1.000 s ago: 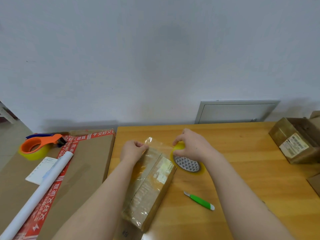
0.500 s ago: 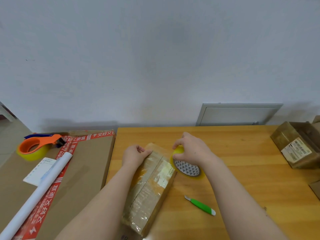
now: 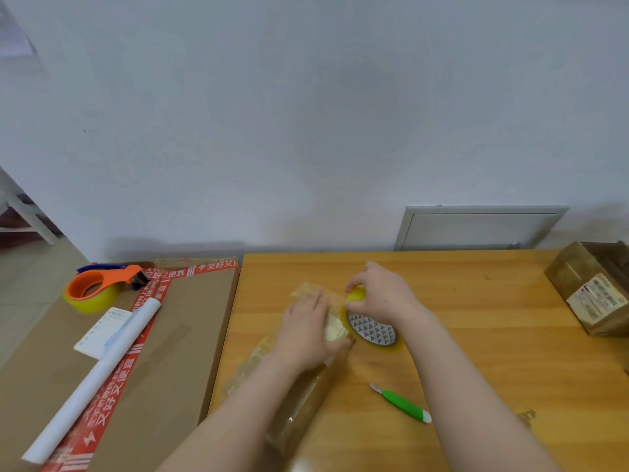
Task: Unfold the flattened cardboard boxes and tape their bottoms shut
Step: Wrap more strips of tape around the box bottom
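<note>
A small brown cardboard box (image 3: 299, 400), wrapped in old clear tape, lies lengthwise on the wooden table (image 3: 476, 335). My left hand (image 3: 306, 328) lies flat on its far end, fingers straight, pressing the tape down. Right beside it, my right hand (image 3: 381, 294) grips a yellowish roll of clear tape (image 3: 372, 330) with a triangle-patterned core, held against the box's right side. The far end of the box is mostly hidden under my left hand.
A green-handled cutter (image 3: 401, 402) lies on the table right of the box. A large flat carton (image 3: 163, 352) at left carries an orange tape dispenser (image 3: 98, 287), a white paper roll (image 3: 95, 376) and a slip. Another brown box (image 3: 592, 287) stands at the far right.
My left hand let go of the lifted tape end and now lies flat on the box's far end. The tape end has come down onto the box. My right hand keeps the roll.
</note>
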